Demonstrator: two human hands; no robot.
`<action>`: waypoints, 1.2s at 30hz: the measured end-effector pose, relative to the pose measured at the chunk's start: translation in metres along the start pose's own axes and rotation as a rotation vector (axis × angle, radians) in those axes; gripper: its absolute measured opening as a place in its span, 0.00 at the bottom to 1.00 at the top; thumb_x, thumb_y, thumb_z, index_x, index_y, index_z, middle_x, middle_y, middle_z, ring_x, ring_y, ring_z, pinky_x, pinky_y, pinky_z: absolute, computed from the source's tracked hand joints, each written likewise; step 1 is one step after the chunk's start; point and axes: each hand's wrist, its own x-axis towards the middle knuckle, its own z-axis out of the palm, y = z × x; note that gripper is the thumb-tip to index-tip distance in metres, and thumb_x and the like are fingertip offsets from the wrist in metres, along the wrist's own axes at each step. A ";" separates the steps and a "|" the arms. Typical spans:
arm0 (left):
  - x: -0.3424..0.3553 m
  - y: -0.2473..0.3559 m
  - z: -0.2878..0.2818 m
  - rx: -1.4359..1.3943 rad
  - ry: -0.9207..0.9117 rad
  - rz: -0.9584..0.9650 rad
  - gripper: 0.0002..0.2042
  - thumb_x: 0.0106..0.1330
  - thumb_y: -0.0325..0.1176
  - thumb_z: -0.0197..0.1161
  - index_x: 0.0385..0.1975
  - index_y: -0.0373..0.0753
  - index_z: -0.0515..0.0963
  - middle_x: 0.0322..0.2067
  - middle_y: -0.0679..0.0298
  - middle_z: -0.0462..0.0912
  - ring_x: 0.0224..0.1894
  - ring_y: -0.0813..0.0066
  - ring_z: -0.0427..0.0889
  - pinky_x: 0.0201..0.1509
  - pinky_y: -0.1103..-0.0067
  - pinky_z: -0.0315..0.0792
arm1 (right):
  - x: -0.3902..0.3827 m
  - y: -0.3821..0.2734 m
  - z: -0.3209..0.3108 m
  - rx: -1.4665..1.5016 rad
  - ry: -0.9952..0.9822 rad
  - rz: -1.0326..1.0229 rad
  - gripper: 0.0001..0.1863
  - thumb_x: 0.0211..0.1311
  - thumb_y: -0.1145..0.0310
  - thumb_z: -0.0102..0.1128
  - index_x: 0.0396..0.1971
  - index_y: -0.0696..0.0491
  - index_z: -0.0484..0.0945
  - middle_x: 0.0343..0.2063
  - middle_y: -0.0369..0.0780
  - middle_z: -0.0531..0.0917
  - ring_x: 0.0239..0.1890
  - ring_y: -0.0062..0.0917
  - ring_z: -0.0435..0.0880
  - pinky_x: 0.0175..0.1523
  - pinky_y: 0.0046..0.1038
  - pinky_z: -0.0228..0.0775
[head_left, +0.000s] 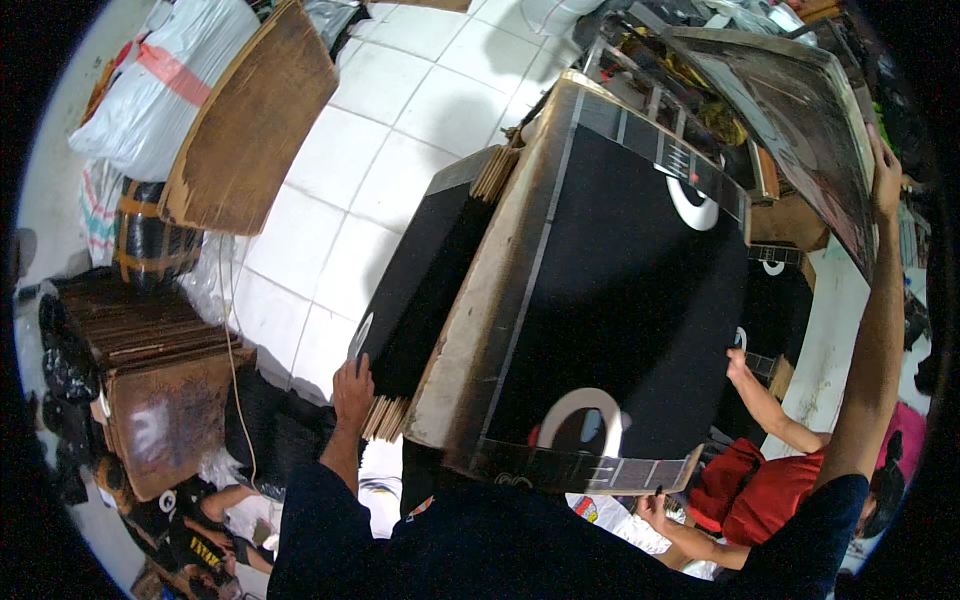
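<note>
My right hand point(884, 172) is raised at the far right, fingers closed round the edge of a screen-printing frame point(790, 110) tilted up above the table. Below it lies a large black panel point(630, 290) with white ring-shaped prints and clear tape strips along its edges, on a pale worktop point(465, 330). My left hand point(354, 388) grips the near left corner of a black-topped board point(415, 275) beside the worktop. Stacked brown layers show under that board. Part of my left fingers is hidden against the dark edge.
A co-worker in red point(770, 490) at the right touches the panel's right side with one hand point(737, 366) and its near edge with the other point(655, 512). Brown board stacks point(165, 410) and white sacks point(165, 90) stand left. White floor tiles point(370, 140) lie between.
</note>
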 end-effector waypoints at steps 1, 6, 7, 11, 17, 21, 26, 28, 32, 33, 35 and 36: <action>-0.007 -0.008 0.005 -0.040 -0.017 -0.063 0.22 0.70 0.33 0.61 0.65 0.46 0.75 0.50 0.52 0.81 0.57 0.52 0.78 0.61 0.60 0.71 | 0.002 0.009 0.002 -0.070 0.013 -0.029 0.33 0.75 0.44 0.56 0.63 0.57 0.79 0.63 0.46 0.81 0.66 0.30 0.77 0.72 0.31 0.62; -0.060 -0.060 0.003 -0.310 -0.138 -0.588 0.16 0.66 0.31 0.63 0.52 0.38 0.83 0.42 0.47 0.87 0.45 0.45 0.85 0.50 0.58 0.78 | 0.033 0.048 0.005 -0.182 0.074 0.002 0.34 0.75 0.40 0.52 0.65 0.53 0.78 0.66 0.47 0.78 0.70 0.34 0.73 0.74 0.35 0.60; -0.066 -0.066 -0.004 -0.339 -0.215 -0.761 0.14 0.65 0.30 0.64 0.49 0.36 0.85 0.41 0.46 0.87 0.44 0.44 0.86 0.48 0.57 0.79 | 0.036 0.053 0.006 -0.155 0.034 -0.066 0.33 0.75 0.41 0.51 0.66 0.51 0.78 0.66 0.46 0.77 0.70 0.34 0.73 0.75 0.35 0.60; -0.040 -0.055 -0.058 -0.199 0.012 -0.608 0.09 0.68 0.30 0.63 0.40 0.33 0.87 0.37 0.46 0.88 0.41 0.43 0.87 0.46 0.58 0.79 | 0.034 0.046 0.007 -0.162 -0.047 -0.180 0.26 0.80 0.47 0.46 0.67 0.42 0.78 0.67 0.43 0.77 0.71 0.33 0.72 0.75 0.34 0.59; 0.117 0.028 -0.149 -0.608 0.593 -0.248 0.08 0.63 0.25 0.73 0.39 0.29 0.86 0.32 0.55 0.87 0.34 0.62 0.86 0.43 0.71 0.78 | 0.010 0.000 0.013 -0.220 0.020 -0.059 0.25 0.79 0.49 0.47 0.65 0.46 0.80 0.66 0.44 0.78 0.69 0.33 0.74 0.74 0.32 0.59; 0.223 0.098 -0.195 -0.636 0.645 0.149 0.07 0.64 0.22 0.69 0.41 0.29 0.85 0.29 0.55 0.85 0.31 0.63 0.85 0.38 0.73 0.77 | 0.002 -0.022 0.013 -0.060 -0.055 0.012 0.41 0.65 0.31 0.56 0.64 0.50 0.80 0.60 0.47 0.83 0.62 0.34 0.81 0.71 0.32 0.63; 0.268 0.210 -0.292 -0.485 0.785 0.265 0.04 0.62 0.19 0.68 0.35 0.30 0.84 0.27 0.53 0.83 0.28 0.60 0.83 0.34 0.70 0.75 | -0.019 -0.053 0.009 -0.175 -0.039 0.057 0.56 0.49 0.16 0.52 0.63 0.50 0.80 0.57 0.50 0.84 0.60 0.44 0.83 0.68 0.38 0.68; 0.245 0.242 -0.338 -0.472 0.829 0.270 0.05 0.60 0.19 0.68 0.36 0.30 0.84 0.27 0.53 0.83 0.29 0.60 0.84 0.35 0.71 0.76 | -0.028 -0.072 0.007 -0.192 -0.059 0.038 0.58 0.49 0.15 0.51 0.64 0.51 0.79 0.59 0.50 0.83 0.61 0.47 0.81 0.68 0.43 0.69; 0.168 0.304 -0.384 -0.332 0.859 0.473 0.14 0.57 0.16 0.61 0.41 0.34 0.86 0.26 0.55 0.82 0.27 0.63 0.82 0.33 0.71 0.74 | -0.058 -0.099 -0.001 -0.171 -0.025 0.137 0.49 0.51 0.21 0.58 0.50 0.54 0.86 0.45 0.51 0.88 0.50 0.44 0.87 0.58 0.41 0.76; 0.148 0.323 -0.384 -0.305 0.851 0.543 0.16 0.57 0.17 0.61 0.44 0.36 0.87 0.25 0.58 0.81 0.26 0.66 0.80 0.31 0.71 0.73 | -0.064 -0.102 -0.002 -0.140 0.018 0.184 0.45 0.52 0.24 0.62 0.43 0.56 0.89 0.39 0.52 0.90 0.44 0.43 0.90 0.53 0.39 0.79; 0.109 0.369 -0.372 -0.321 0.816 0.681 0.17 0.65 0.24 0.58 0.52 0.37 0.86 0.20 0.67 0.74 0.22 0.73 0.71 0.29 0.72 0.67 | -0.074 -0.105 -0.003 -0.114 0.082 0.113 0.48 0.49 0.20 0.59 0.44 0.55 0.89 0.40 0.53 0.89 0.46 0.46 0.89 0.55 0.41 0.79; 0.086 0.393 -0.362 -0.342 0.759 0.711 0.15 0.67 0.28 0.60 0.51 0.36 0.85 0.22 0.62 0.78 0.24 0.69 0.76 0.29 0.71 0.70 | -0.077 -0.105 -0.002 -0.102 0.109 0.077 0.50 0.47 0.18 0.58 0.44 0.55 0.89 0.41 0.54 0.89 0.47 0.47 0.89 0.55 0.43 0.79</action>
